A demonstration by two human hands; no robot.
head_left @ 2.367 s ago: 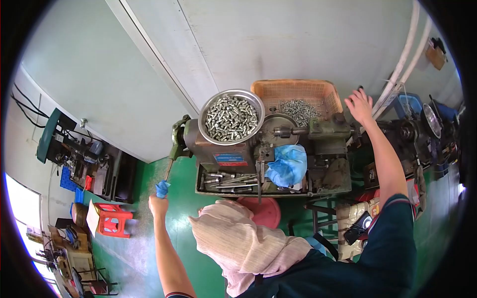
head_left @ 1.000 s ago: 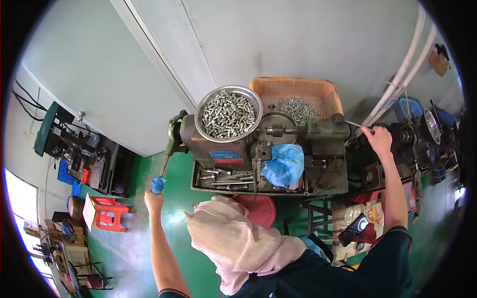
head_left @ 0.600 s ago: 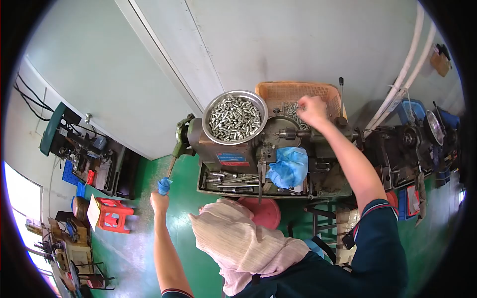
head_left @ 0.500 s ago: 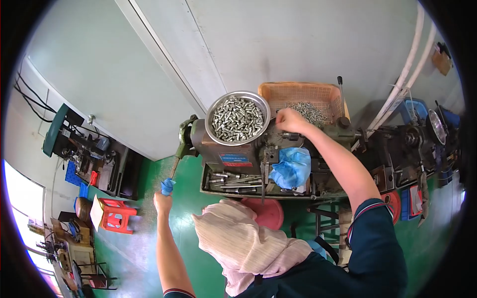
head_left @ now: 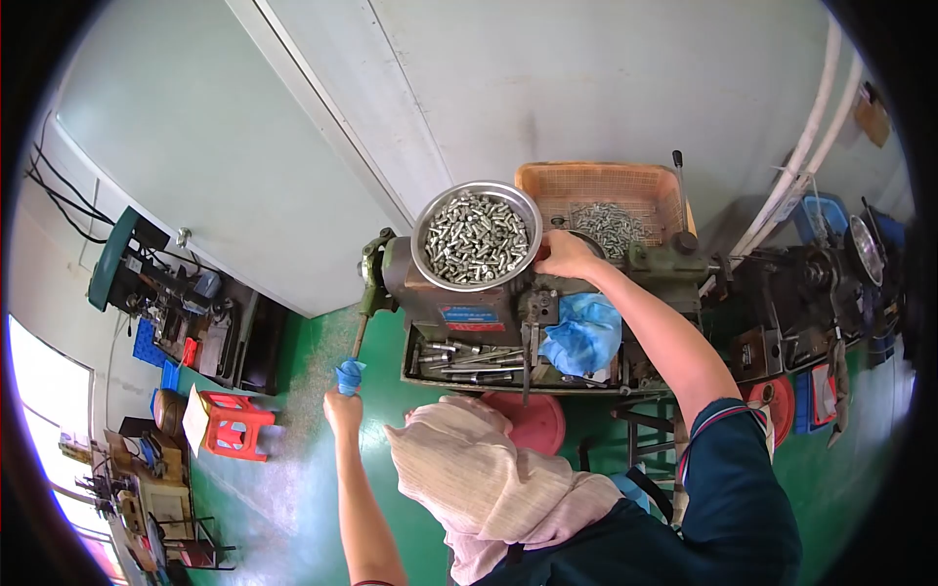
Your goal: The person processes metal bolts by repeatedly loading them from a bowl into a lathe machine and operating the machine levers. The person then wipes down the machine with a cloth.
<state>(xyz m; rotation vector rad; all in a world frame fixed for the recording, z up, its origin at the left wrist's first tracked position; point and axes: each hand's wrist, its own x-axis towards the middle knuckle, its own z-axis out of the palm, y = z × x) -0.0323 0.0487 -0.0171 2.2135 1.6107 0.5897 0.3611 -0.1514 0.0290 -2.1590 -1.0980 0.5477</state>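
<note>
Holds the blue wrap [head_left: 349,377] on the low end of a long handle [head_left: 361,337] with the left hand [head_left: 342,412], curled up snug like a fist. Has that handle slanting down from the left end of the big machine [head_left: 418,305]. Reaches over the machine with the right hand [head_left: 570,256], with bent fingers close together, right by the right edge of a round silver bowl [head_left: 476,287]. Cannot tell about anything tiny inside those fingers, or about touching the bowl. Has the bowl up on top of the machine, filled with shiny metal bits [head_left: 477,234]. Has an orange basket [head_left: 601,178] at the back, to the right of the bowl, with smaller metal bits [head_left: 608,228] inside. Has a crumpled blue sheet [head_left: 584,334] on the near side of the right hand, and long metal tools [head_left: 479,366] down in the tray [head_left: 469,386].
</note>
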